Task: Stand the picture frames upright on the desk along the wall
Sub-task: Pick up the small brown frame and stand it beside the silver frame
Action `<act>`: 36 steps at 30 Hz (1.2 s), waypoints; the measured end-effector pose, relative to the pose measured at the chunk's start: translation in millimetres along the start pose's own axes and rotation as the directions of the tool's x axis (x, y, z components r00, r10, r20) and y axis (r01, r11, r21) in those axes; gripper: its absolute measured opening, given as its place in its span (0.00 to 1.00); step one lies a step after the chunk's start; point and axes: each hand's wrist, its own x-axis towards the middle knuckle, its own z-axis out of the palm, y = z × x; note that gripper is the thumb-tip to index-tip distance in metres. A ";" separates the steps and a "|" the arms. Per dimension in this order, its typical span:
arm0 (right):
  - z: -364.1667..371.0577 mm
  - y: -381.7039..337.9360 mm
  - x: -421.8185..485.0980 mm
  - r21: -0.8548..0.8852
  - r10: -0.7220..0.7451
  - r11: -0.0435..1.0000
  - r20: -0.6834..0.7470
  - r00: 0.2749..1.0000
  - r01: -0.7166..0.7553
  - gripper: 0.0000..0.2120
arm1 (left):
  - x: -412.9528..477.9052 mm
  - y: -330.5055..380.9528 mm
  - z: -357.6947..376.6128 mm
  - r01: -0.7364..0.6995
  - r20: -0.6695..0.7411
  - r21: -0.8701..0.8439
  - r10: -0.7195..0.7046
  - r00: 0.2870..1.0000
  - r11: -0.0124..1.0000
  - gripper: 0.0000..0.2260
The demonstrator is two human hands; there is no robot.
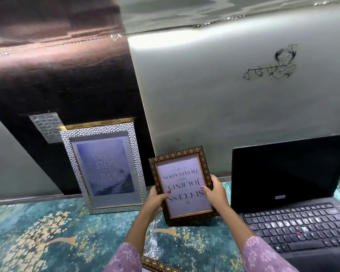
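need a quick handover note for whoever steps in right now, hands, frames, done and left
Left hand and right hand: both grip the dark ornate frame by its side edges, its text upside down.
Silver frame: upright on the desk, leaning on the wall. Done.
Another ornate frame lies at the bottom edge, mostly out of view.
Left: turn the held frame right way up, stand it between the silver frame and the laptop, then stand the last one.

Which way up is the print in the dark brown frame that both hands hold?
Upside down: the words in the dark brown frame read inverted, with "SUCCESS" lowest. The left hand and right hand grip its sides.
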 end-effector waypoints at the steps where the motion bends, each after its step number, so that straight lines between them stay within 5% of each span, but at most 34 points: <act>1: 0.0 -1.4 3.9 -0.018 -0.016 1.000 -0.006 1.000 0.016 0.18 | 2.0 0.4 -1.4 0.011 -0.009 0.016 -0.010 1.000 1.000 0.20; 5: -6.7 -12.7 10.6 -0.064 -0.126 0.990 0.031 0.992 0.128 0.22 | 5.4 0.0 -5.8 0.036 -0.114 0.083 -0.027 0.993 0.996 0.16; 13: -12.8 -7.0 8.8 -0.131 -0.205 0.970 -0.011 0.979 0.202 0.21 | 3.5 -2.5 6.6 -0.078 -0.196 -0.133 0.051 0.979 0.988 0.08; 17: -16.2 -6.7 3.5 -0.193 -0.174 0.971 -0.155 0.972 0.143 0.33 | -0.2 -1.8 12.5 -0.041 -0.134 -0.363 -0.009 0.991 0.931 0.19; 21: -6.1 -14.1 -16.6 -0.063 -0.125 0.991 -0.155 0.980 0.116 0.46 | 2.1 -2.0 12.6 0.020 -0.074 -0.550 -0.072 0.995 0.835 0.24; 23: 4.0 -15.2 -24.4 0.026 -0.113 0.993 -0.079 0.990 0.115 0.43 | -1.6 0.3 16.7 0.050 -0.030 -0.617 -0.087 0.996 0.785 0.24; 26: 13.3 -12.9 -28.8 0.204 -0.103 0.974 0.032 0.994 0.095 0.25 | -8.2 1.9 21.2 0.089 0.046 -0.705 -0.079 0.996 0.704 0.24; 29: 11.5 -13.9 -24.6 0.315 -0.124 0.942 0.012 0.992 0.114 0.14 | -12.3 2.0 20.0 0.099 0.072 -0.705 -0.068 0.995 0.702 0.22; 33: -8.0 -35.9 -15.1 0.250 -0.275 0.917 -0.167 0.947 0.310 0.15 | -9.1 0.5 15.3 0.175 0.138 -0.554 -0.117 0.983 0.814 0.12; 36: -31.3 -61.3 -5.8 0.029 -0.450 0.880 -0.270 0.851 0.474 0.19 | -7.2 -3.0 3.3 0.197 0.186 -0.407 -0.130 0.974 0.892 0.12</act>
